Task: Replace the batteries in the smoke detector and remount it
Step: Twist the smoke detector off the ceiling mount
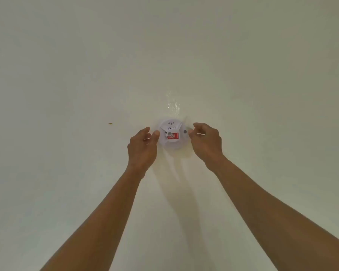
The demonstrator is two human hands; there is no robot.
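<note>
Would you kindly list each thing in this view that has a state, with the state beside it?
smoke detector: against the ceiling, cover on, red label facing the camera
left hand: thumb on the detector's left edge, holding it
right hand: fingertips at the detector's right edge, holding it
ceiling: plain, glossy patch just beyond the detector

Soft even light, faint arm shadows, slightly blurry, wide-angle bowing.

pale ceiling [67,55], small yellowish speck [110,123], glossy smear [173,103]

round white smoke detector [172,134], red label, ceiling-mounted
</note>
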